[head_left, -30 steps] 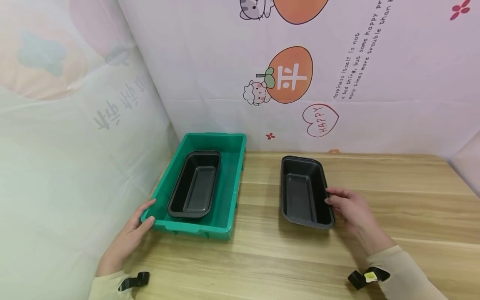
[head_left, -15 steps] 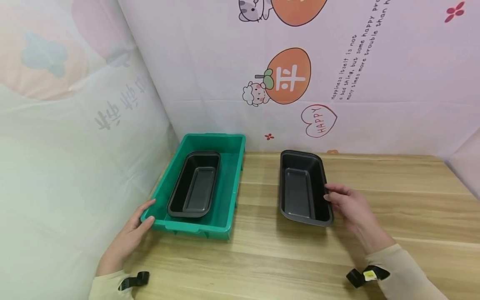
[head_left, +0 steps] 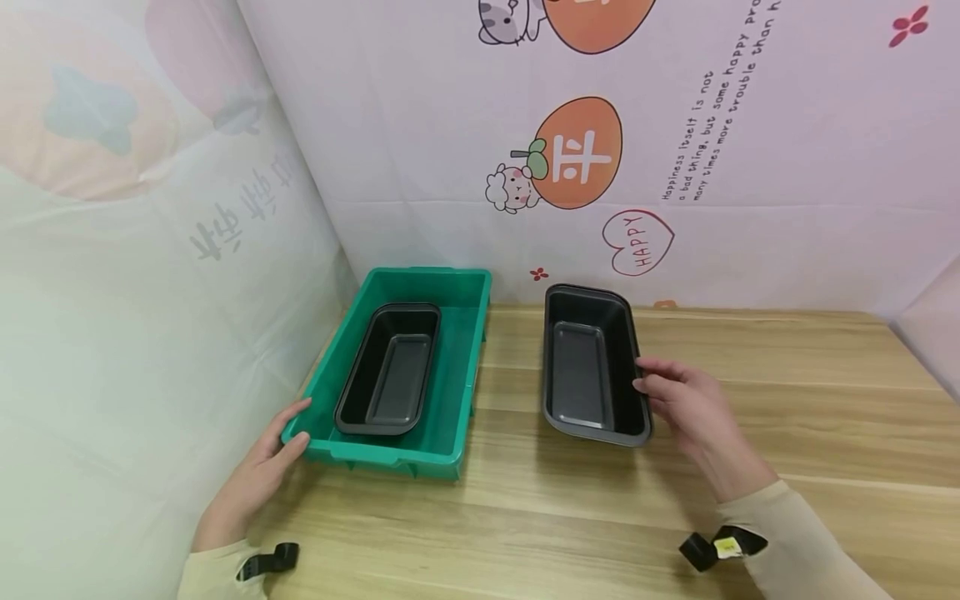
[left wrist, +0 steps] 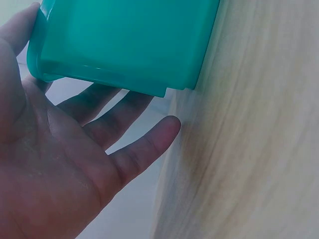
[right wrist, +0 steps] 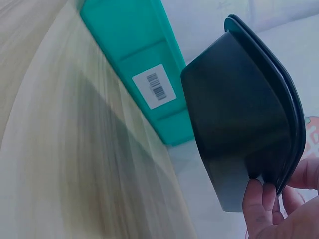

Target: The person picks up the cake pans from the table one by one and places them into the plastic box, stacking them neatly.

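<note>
My right hand pinches the right long rim of a dark grey loaf pan, thumb inside the rim and fingers under it. The right wrist view shows this loaf pan tilted, raised off the table with a shadow below. Another dark loaf pan lies in a green plastic tray at the left. At the tray's near left corner, my left hand holds the edge between thumb and fingers. In the left wrist view the little finger of the left hand sticks out free of the tray wall.
The wood-grain table runs back to a printed cloth wall. A pale cloth wall stands close along the left. A white barcode label is stuck on the tray's outer side. A black wrist strap is on the right sleeve.
The right hand has moved left and slightly farther back with the loaf pan, bringing it closer to the tray. The left hand, tray and the pan inside it stay put.
</note>
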`<move>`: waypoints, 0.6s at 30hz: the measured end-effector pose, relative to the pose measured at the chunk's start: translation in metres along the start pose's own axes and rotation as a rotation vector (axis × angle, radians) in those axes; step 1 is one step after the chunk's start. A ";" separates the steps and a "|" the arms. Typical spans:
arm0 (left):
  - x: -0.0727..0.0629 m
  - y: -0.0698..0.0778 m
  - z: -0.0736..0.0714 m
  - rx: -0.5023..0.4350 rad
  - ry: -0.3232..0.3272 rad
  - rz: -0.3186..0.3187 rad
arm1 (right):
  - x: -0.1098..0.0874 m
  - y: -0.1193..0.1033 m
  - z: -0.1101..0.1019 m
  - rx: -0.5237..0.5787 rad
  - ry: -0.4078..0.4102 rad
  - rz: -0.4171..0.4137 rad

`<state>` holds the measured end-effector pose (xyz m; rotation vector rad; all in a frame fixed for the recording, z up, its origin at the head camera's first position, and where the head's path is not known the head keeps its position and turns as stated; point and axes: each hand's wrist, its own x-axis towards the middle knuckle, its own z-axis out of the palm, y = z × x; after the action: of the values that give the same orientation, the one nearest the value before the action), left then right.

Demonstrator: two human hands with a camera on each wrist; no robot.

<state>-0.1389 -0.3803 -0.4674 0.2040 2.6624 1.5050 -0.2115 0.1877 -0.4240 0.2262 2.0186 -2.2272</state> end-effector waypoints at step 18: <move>0.001 0.000 0.000 0.006 0.004 0.027 | -0.011 -0.012 0.022 0.111 -0.032 -0.029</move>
<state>-0.1397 -0.3803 -0.4669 0.2390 2.6785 1.5071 -0.2039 0.1674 -0.4077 0.1723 1.8969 -2.3477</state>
